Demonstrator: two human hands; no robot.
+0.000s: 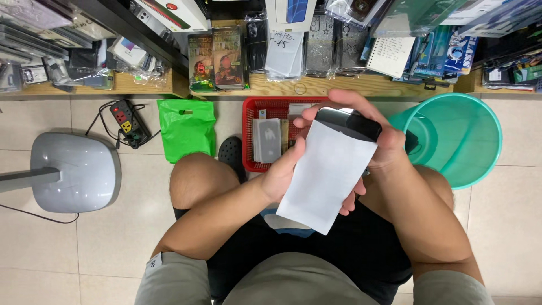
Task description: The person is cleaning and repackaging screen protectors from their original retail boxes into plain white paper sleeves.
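I sit on a low seat and hold a white paper envelope (pixel 327 178) over my lap, just in front of the red plastic basket (pixel 251 107). My left hand (pixel 282 175) supports the envelope from below and from the side; its fingers are closed around the left edge, the thumb lies along the paper. My right hand (pixel 367 135) comes over the top, and its fingers are curled tight on a dark phone (pixel 350 121) that sits at the open mouth of the envelope, at the end nearest to the basket. Only the upper part of the phone shows; how deep it is inside, I cannot tell.

To do this step well, I think I must keep the mouth of the envelope wide with the left fingers and keep the phone in line with the long side of the paper, so no corner catches. The grip on the phone should be firm but not squeeze the paper.

Right of the basket stands a green bucket (pixel 474 141); left of it lies a green plastic bag (pixel 186 127).
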